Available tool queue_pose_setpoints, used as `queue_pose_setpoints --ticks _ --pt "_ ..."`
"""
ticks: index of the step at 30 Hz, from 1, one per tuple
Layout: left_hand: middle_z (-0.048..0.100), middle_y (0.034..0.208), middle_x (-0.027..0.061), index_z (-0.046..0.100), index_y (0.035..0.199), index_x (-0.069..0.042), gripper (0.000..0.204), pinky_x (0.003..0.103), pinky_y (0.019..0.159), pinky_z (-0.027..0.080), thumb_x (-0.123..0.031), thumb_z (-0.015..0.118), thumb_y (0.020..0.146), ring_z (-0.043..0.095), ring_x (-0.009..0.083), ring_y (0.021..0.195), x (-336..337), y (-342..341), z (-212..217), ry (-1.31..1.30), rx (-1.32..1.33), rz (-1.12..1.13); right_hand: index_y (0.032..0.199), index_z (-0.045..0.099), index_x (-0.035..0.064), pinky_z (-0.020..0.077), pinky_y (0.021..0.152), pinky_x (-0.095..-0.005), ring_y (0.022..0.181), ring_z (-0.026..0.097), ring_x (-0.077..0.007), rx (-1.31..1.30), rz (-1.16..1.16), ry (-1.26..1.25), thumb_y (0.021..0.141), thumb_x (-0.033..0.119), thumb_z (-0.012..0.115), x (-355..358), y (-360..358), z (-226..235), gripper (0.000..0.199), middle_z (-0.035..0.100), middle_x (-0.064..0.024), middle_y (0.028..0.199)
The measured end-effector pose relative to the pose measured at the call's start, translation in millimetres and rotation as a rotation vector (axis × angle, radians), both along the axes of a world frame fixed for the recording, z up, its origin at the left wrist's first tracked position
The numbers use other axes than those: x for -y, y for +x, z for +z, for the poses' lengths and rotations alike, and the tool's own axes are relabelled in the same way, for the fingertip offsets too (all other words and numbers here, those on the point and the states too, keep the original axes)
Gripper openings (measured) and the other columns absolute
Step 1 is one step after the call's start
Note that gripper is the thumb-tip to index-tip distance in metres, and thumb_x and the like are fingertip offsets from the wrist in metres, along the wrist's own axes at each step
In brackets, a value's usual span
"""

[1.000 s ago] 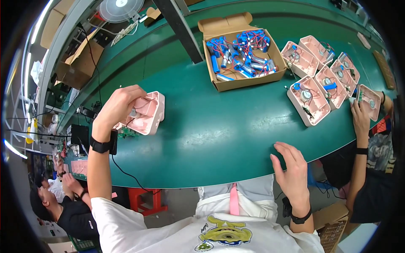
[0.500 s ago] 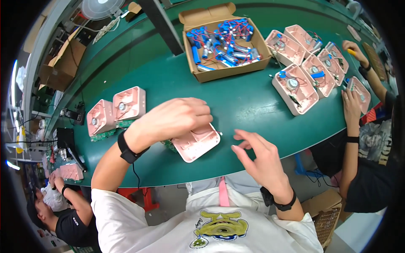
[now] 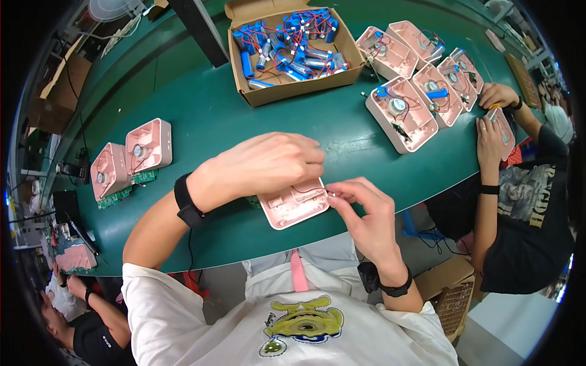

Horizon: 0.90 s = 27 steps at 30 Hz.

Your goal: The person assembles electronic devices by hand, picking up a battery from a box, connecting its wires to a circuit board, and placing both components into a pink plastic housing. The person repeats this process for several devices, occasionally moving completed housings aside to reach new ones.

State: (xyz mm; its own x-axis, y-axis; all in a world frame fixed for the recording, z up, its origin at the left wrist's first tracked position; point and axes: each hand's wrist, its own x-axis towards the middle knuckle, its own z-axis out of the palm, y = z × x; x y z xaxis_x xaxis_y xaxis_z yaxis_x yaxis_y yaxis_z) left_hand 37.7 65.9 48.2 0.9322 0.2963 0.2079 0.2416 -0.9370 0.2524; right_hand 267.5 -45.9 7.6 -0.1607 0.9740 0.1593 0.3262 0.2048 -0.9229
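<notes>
Both hands on a pink plastic shell at the near edge of the green bench

Left hand [image 3: 265, 165] lies over the top of the pink shell [image 3: 294, 204], fingers curled together and pressing it down, just below frame centre. Right hand [image 3: 360, 207] touches its right edge, thumb and forefinger pinched on something tiny I can't make out. Off to the left sit two more pink housings [image 3: 131, 158] with green circuit boards [image 3: 122, 188]. Further back, top centre, a cardboard box [image 3: 292, 49] full of blue batteries with wires. Upper right, a row of open pink shells [image 3: 421, 79], and another person's hands [image 3: 494, 119] work on one.
</notes>
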Motion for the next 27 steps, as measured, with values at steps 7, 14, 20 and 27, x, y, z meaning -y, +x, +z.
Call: queue_pose_setpoints --ticks 7,14,20,27 --pt "0.071 0.117 0.0157 0.075 0.114 0.000 0.027 0.036 0.091 0.059 0.003 0.077 0.087 0.072 0.0295 0.105 53.4 -58.1 17.1 0.009 0.449 0.672 0.113 0.075 -0.0084 0.0592 0.079 -0.0286 0.091 0.073 -0.0178 -0.336 0.020 -0.103 0.094 -0.011 0.071 -4.8 3.1 -0.5 0.020 0.071 -0.0132 0.109" --pt "0.071 0.117 0.0101 0.068 0.124 0.004 0.031 0.032 0.089 0.058 0.002 0.077 0.094 0.069 0.0177 0.103 119.8 -66.9 -37.5 -0.891 0.776 1.096 0.109 0.075 -0.0109 0.0595 0.076 -0.0297 0.087 0.071 -0.0206 -0.634 0.146 -0.241 0.092 -0.014 0.068 -12.4 -9.4 10.5 0.018 0.069 -0.0168 0.110" --pt "0.071 0.117 0.0099 0.062 0.127 0.006 0.036 0.029 0.088 0.058 0.000 0.078 0.095 0.069 0.0144 0.103 117.6 -55.1 -42.5 -1.106 0.716 1.013 0.110 0.075 -0.0106 0.0605 0.068 -0.0304 0.082 0.071 -0.0214 -0.624 0.164 -0.229 0.093 -0.014 0.067 -18.9 -13.2 15.0 0.020 0.070 -0.0180 0.108" --pt "0.073 0.105 0.0065 0.063 0.116 0.004 0.026 0.024 0.079 0.057 0.000 0.078 0.095 0.072 0.0095 0.093 87.4 -51.0 -45.1 -1.204 0.741 0.951 0.113 0.076 -0.0094 0.0584 0.060 -0.0268 0.079 0.072 -0.0187 -0.600 0.187 -0.324 0.097 -0.009 0.066 -23.2 -15.6 25.5 0.019 0.073 -0.0172 0.102"
